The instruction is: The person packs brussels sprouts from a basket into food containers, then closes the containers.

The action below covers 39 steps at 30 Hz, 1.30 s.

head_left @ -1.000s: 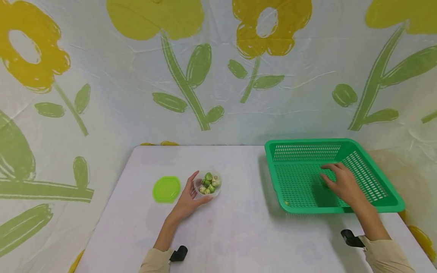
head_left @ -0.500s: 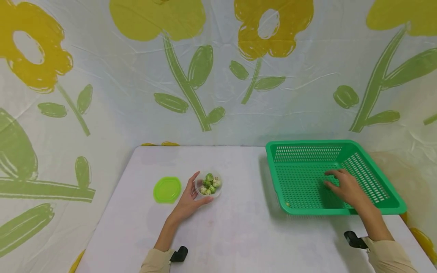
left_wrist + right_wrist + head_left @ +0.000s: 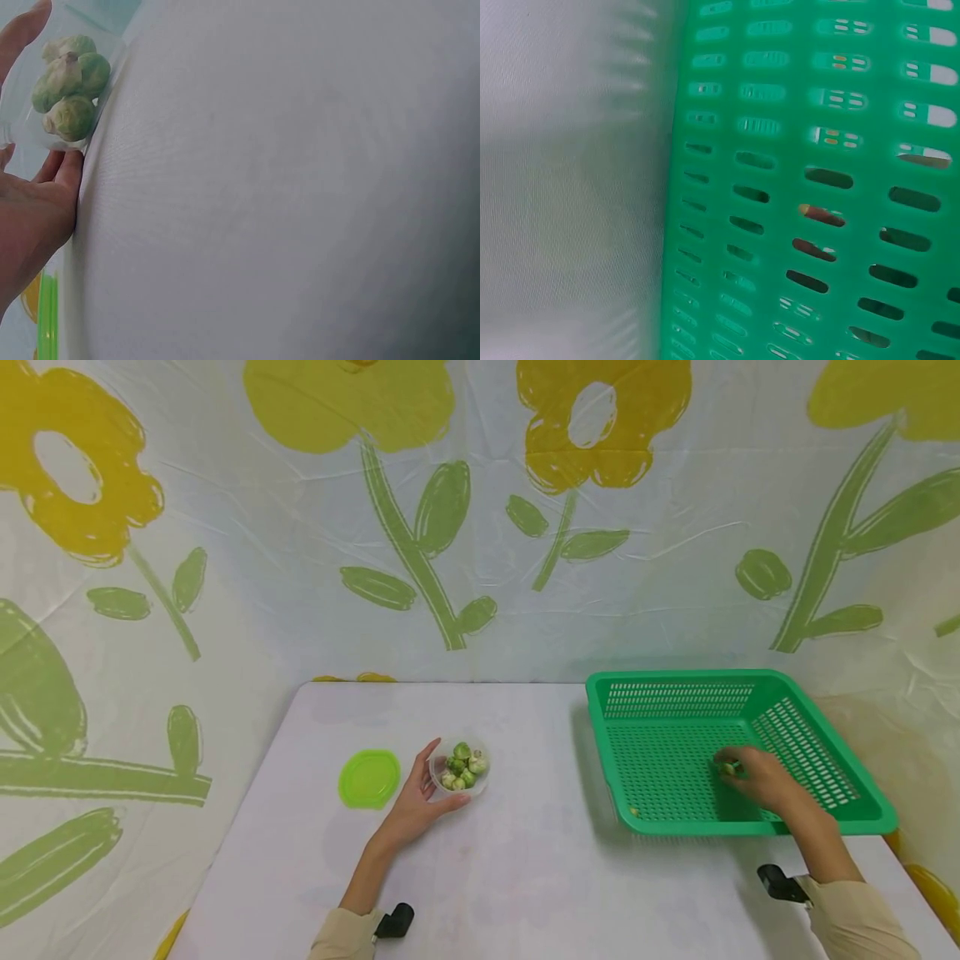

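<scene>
Several green and white Brussels sprouts (image 3: 464,763) lie in a small clear plastic container (image 3: 437,777) on the table. My left hand (image 3: 411,811) holds this container from its left side, thumb in front and fingers curved behind. In the left wrist view the sprouts (image 3: 70,84) show through the clear wall. My right hand (image 3: 765,779) is down inside the green basket (image 3: 651,824), pinching a Brussels sprout (image 3: 729,768) that is partly covered by the fingers. The right wrist view shows mainly the slotted basket wall (image 3: 780,165), with dark bits of the hand behind the slots.
A bright green lid (image 3: 369,779) lies flat on the table (image 3: 525,885), left of the container. A tiny yellowish scrap (image 3: 634,812) lies in the basket's front left corner. The flower-printed sheet (image 3: 525,635) stands behind the table.
Inside the basket my right hand has moved slightly right and lower, and its fingers have closed on a sprout. My left hand keeps its hold on the container.
</scene>
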Each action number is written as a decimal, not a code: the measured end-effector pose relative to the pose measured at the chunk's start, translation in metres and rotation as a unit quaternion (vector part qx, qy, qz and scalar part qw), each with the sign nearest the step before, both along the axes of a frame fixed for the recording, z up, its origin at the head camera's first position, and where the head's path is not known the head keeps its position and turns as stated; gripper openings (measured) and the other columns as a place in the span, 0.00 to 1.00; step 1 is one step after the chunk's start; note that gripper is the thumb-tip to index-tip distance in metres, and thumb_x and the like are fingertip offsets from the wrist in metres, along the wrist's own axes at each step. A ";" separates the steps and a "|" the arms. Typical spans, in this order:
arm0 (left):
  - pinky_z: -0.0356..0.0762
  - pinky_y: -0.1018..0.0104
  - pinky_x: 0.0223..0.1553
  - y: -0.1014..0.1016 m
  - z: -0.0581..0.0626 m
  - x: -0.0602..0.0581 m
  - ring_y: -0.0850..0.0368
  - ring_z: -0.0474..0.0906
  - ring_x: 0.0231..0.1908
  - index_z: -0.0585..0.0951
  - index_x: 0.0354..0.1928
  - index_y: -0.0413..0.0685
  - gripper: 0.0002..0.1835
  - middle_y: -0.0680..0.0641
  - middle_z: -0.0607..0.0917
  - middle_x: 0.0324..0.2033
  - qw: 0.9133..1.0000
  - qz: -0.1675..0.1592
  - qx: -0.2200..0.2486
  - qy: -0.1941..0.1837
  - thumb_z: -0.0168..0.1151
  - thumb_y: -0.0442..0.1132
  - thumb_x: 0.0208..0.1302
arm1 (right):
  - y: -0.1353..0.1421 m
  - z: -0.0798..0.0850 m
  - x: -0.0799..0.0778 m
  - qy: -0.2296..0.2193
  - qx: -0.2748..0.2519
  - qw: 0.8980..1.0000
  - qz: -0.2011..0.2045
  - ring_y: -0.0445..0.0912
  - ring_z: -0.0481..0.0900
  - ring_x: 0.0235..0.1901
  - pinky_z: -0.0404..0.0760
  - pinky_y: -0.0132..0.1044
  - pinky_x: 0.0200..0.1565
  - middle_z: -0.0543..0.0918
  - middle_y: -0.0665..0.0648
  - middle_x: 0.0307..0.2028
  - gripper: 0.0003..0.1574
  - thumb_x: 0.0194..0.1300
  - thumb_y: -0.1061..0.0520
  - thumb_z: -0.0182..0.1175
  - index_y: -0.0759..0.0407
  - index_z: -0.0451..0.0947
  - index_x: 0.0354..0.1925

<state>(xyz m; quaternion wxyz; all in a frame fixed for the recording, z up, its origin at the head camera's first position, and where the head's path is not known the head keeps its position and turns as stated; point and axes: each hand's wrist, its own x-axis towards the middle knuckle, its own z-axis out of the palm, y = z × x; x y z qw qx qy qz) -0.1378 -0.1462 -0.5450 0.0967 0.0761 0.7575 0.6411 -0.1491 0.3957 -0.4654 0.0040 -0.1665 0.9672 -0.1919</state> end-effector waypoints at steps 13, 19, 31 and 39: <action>0.51 0.50 0.77 0.001 0.000 0.002 0.52 0.45 0.79 0.48 0.82 0.65 0.58 0.44 0.50 0.80 1.000 -0.001 0.003 -0.007 0.79 0.43 0.60 | 0.012 -0.003 -0.002 -0.023 0.006 1.000 -0.007 0.62 0.79 0.33 0.80 0.57 0.34 0.80 0.67 0.31 0.08 0.60 0.75 0.66 0.77 0.77 0.37; 0.51 0.50 0.77 0.000 0.002 0.003 0.52 0.45 0.79 0.48 0.82 0.67 0.58 0.46 0.50 0.80 1.000 0.000 0.001 -0.006 0.79 0.43 0.60 | 0.015 0.005 0.003 -0.075 0.013 0.997 -0.011 0.58 0.78 0.33 0.80 0.53 0.34 0.79 0.63 0.31 0.08 0.63 0.70 0.66 0.75 0.77 0.36; 0.51 0.48 0.77 -0.001 0.000 0.000 0.48 0.44 0.80 0.47 0.83 0.63 0.58 0.43 0.49 0.81 1.000 -0.003 0.000 0.003 0.78 0.43 0.60 | 0.008 0.017 0.010 -0.193 -0.026 0.981 0.011 0.50 0.81 0.29 0.83 0.40 0.28 0.80 0.63 0.35 0.13 0.71 0.64 0.63 0.77 0.75 0.42; 0.49 0.47 0.78 -0.001 0.001 0.000 0.48 0.45 0.80 0.47 0.83 0.63 0.57 0.43 0.49 0.81 1.000 -0.005 0.003 0.003 0.77 0.43 0.61 | 0.005 0.013 0.008 -0.156 -0.013 0.987 0.047 0.54 0.82 0.37 0.82 0.46 0.37 0.83 0.59 0.36 0.11 0.68 0.63 0.67 0.72 0.80 0.42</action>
